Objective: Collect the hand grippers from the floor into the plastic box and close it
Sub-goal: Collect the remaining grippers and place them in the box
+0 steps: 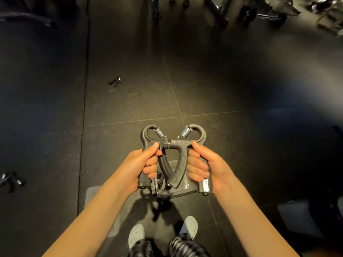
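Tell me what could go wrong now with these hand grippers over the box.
The left black spring hand gripper and the right black spring hand gripper have crossed handles above the clear plastic box; they may snag and miss it. The small dark gripper ahead and the dark gripper far left blend into the black floor, easy to overlook.

Dark speckled rubber floor (pixel 213 86) w/ thin tile seams (pixel 174 93) crossing mid-frame. Metal gym gear (pixel 269 12), blurred, along the top right. Black padded roll (pixel 27 18) upper left. Warm light down the centre, edges dim.
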